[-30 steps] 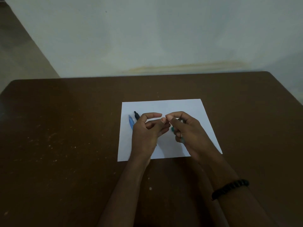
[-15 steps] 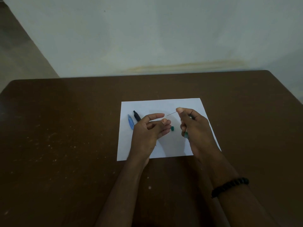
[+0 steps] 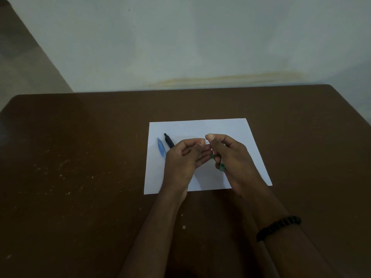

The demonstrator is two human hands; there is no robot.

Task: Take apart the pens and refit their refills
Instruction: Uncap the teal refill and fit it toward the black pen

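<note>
On the brown table [image 3: 80, 157], near its far edge, lies a white sheet of paper [image 3: 200, 127]. Above the sheet your left hand [image 3: 184, 159] and right hand [image 3: 230, 157] meet, both pinching a thin refill [image 3: 206, 139]; your right also grips a green pen part [image 3: 221, 167]. Black pen [image 3: 169, 140] and blue pen [image 3: 160, 149] rest by the sheet's left edge.

1. Dark brown worktop [image 3: 80, 177], speckled with pale flecks at left.
2. White paper sheet [image 3: 200, 127] lying flat at centre.
3. Pale wall [image 3: 200, 37] beyond far edge, yellowish stain low down.
</note>
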